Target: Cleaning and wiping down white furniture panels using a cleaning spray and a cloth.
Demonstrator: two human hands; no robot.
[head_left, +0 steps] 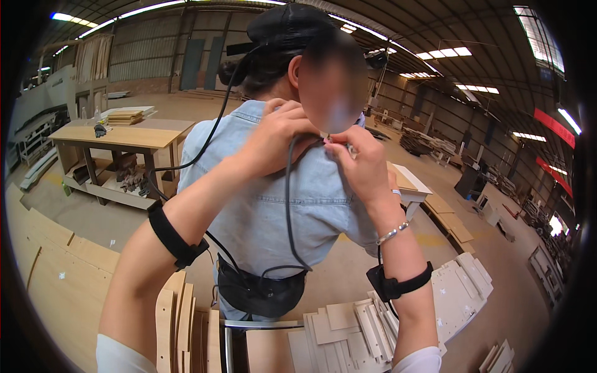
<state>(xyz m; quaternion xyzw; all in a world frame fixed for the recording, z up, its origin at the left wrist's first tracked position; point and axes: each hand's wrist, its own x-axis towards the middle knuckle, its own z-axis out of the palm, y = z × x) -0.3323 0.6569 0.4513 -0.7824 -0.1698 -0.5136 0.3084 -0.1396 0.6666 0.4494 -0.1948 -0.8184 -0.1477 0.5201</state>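
Close fingerwork seems in hand near the denim shirt's [264, 217] collar, black cable [290, 205] hanging below the curled left hand [283, 133], its hold unclear, while the right hand [360, 155] pinches, contents hidden, seemingly needing steadiness next.

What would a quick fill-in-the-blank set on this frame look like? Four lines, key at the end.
1. Of the left hand and the right hand, the one with a silver bracelet at its wrist is the ____ one.
2. The denim shirt in front of the hands is light ____ in colour.
3. The waist pouch worn with it is ____ in colour.
4. The wooden-topped workbench stands on the picture's ____ side.

Missing words: right; blue; black; left.
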